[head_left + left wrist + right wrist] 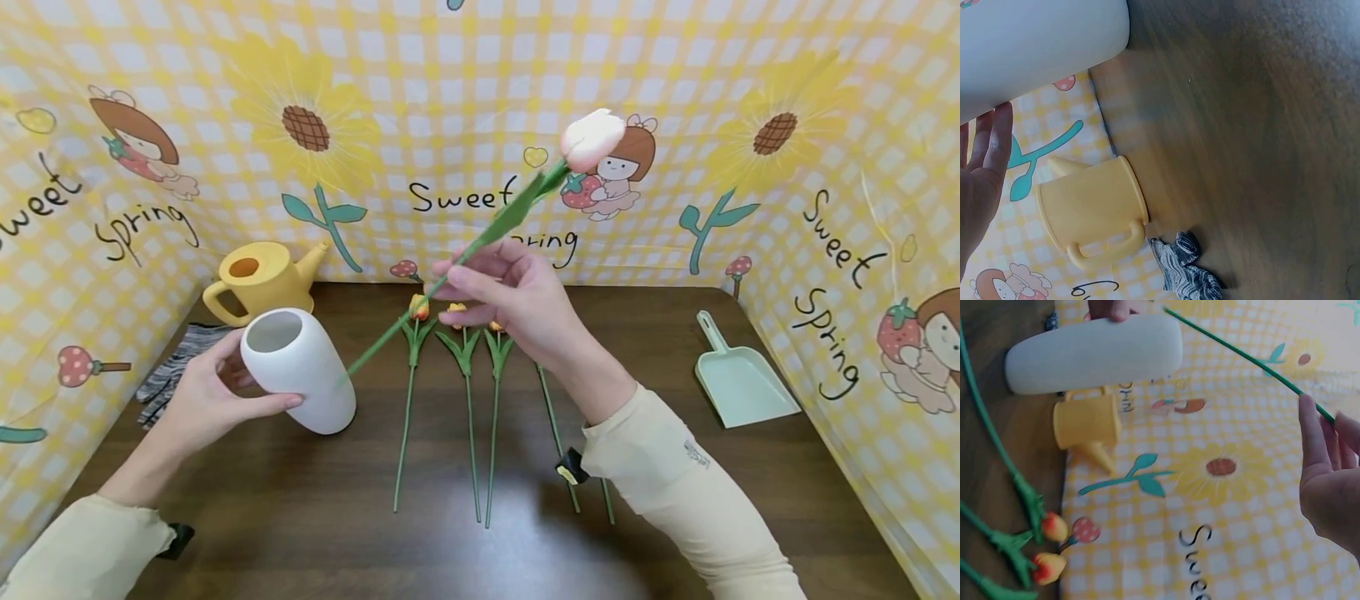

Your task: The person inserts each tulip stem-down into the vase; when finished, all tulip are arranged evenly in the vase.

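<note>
The white tulip (510,215) slants across the middle of the head view, its bloom at the upper right and the bare end of its stem at the lower left, in front of the right side of the vase (311,367); whether the two touch, I cannot tell. The right hand (517,300), near the centre of the frame, pinches the stem between thumb and fingers. At left, the left hand (217,392) grips the vase, thumb on the near side and fingers round the far side. The vase is tilted, its mouth toward the upper left; whether its base touches the table (300,517) is unclear. Behind it stands the watering can (262,283), spout pointing to the right of the frame, and the striped gloves (172,358) lie at the left edge, partly hidden by the left hand. Three orange tulips (412,358) lie side by side in the middle, heads toward the top, and two more stems (551,408) show under the right wrist. A pale green dustpan (750,387) lies at right, handle toward the top, before a checked cloth (465,108).
</note>
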A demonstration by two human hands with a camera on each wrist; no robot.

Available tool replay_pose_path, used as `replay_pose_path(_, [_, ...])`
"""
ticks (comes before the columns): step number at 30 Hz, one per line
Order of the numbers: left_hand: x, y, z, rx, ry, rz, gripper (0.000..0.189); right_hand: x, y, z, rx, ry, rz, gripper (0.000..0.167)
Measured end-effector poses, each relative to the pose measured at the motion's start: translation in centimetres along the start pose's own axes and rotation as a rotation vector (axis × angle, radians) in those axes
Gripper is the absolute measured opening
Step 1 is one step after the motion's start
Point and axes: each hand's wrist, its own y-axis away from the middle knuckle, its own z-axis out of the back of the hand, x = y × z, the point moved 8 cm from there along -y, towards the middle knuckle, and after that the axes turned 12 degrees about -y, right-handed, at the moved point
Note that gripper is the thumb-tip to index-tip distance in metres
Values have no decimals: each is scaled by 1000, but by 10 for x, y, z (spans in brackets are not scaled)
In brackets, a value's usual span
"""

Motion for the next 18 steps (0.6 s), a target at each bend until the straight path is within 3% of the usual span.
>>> replay_pose_path(7, [0, 0, -1, 10, 7, 9, 91, 16, -16, -29, 34, -64, 197, 22])
replay_pose_path(18, [1, 0, -2, 4, 25, -1, 91, -4, -31, -51, 19, -64, 234, 20])
